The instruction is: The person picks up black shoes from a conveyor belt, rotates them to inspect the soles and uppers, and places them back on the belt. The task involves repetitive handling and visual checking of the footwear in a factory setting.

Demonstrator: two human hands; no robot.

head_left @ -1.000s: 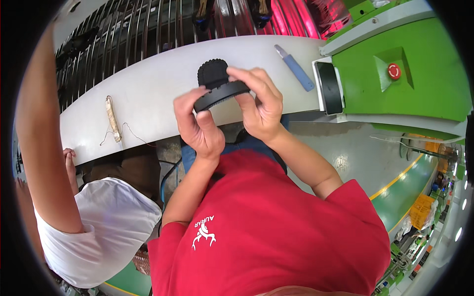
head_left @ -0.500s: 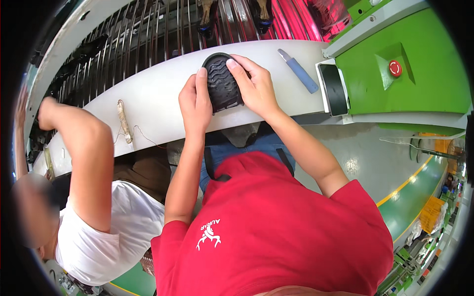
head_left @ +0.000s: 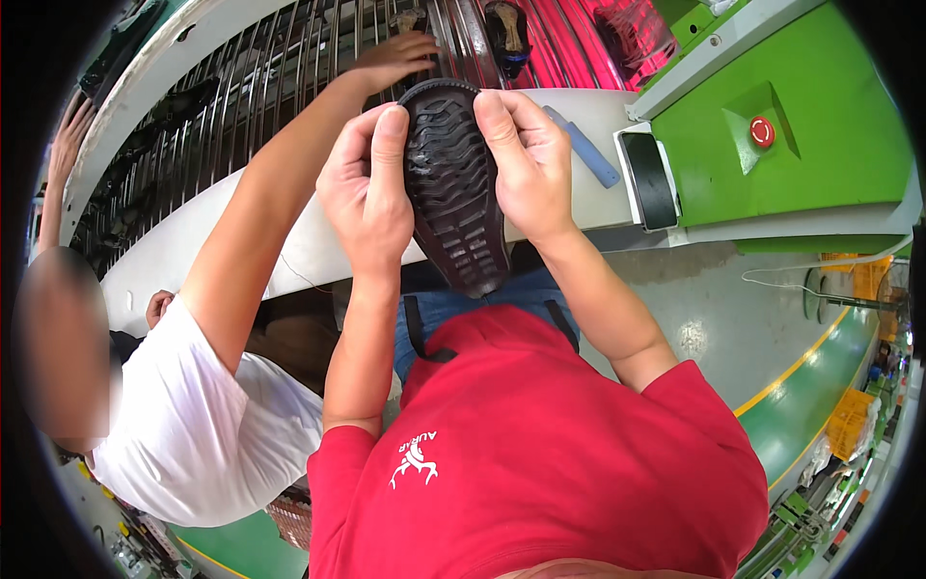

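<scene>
A black shoe sole (head_left: 451, 183) with wavy tread is held up between my hands, tread toward me and rounded toe end away. My left hand (head_left: 368, 188) grips its left edge, thumb pressed on the rim near the toe. Across from it, my right hand (head_left: 531, 169) grips the right edge, thumb on top and fingers curled behind. The narrower heel end points toward my body. Whether a shoe upper is attached behind the sole is hidden. To the right of my right hand, a blue-handled knife (head_left: 590, 152) lies on the white worktop (head_left: 313, 227).
Beyond the worktop runs a roller conveyor (head_left: 289, 68) bearing a dark shoe (head_left: 508, 39). A co-worker's hand (head_left: 395, 60) reaches over it from the left. At right are a phone (head_left: 648, 181) and a green machine with a red stop button (head_left: 762, 132).
The sole has come closer to me and tilted, so its full length now shows. The co-worker's arm has swung right across the worktop to the conveyor.
</scene>
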